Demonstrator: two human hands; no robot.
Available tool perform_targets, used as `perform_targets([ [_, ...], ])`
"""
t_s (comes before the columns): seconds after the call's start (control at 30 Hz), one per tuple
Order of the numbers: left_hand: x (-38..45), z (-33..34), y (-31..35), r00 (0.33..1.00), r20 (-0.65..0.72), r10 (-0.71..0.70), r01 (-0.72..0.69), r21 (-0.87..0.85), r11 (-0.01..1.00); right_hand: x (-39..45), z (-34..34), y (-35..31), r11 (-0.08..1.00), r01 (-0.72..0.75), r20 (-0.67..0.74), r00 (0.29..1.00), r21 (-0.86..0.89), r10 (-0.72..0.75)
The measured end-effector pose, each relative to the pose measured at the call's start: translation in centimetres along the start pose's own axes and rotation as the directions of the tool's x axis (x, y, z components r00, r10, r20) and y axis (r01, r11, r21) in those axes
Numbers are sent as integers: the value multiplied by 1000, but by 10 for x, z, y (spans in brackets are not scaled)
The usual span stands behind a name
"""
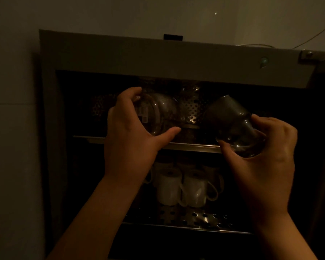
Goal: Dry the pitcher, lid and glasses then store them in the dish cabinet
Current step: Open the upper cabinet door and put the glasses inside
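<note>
Now each hand holds a clear glass at the top shelf [186,146] of the open dish cabinet [139,55]. Left hand [131,134] wraps around one glass [156,113], tipped sideways. Right hand [266,147] grips the other glass [233,121], tilted. Below, white mugs [182,188] sit upside down on a holey metal shelf [204,220].

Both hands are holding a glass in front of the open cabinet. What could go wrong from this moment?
1. The left hand and right hand each hold a tilted glass, the left glass and the right glass, close together; they might knock as they go onto the upper shelf.
2. The cabinet is very dark, so the shelf edge may be misjudged.
3. A dropped glass could hit the white mugs below.
</note>
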State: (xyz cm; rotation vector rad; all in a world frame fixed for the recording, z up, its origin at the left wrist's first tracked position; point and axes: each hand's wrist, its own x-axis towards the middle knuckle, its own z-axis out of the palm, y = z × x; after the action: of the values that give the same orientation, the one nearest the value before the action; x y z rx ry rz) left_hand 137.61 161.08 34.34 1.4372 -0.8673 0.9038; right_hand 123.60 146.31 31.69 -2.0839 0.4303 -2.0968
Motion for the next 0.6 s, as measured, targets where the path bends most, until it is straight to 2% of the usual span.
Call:
perform_targets([
  [0.2,4,1,1,995,40,90,-95,159,983,1,3,6,999,1,-2,1000,-40,-1],
  [0.6,10,10,-2,984,121,130,-156,236,959,4,2,14,995,26,-27,999,-95,-28],
])
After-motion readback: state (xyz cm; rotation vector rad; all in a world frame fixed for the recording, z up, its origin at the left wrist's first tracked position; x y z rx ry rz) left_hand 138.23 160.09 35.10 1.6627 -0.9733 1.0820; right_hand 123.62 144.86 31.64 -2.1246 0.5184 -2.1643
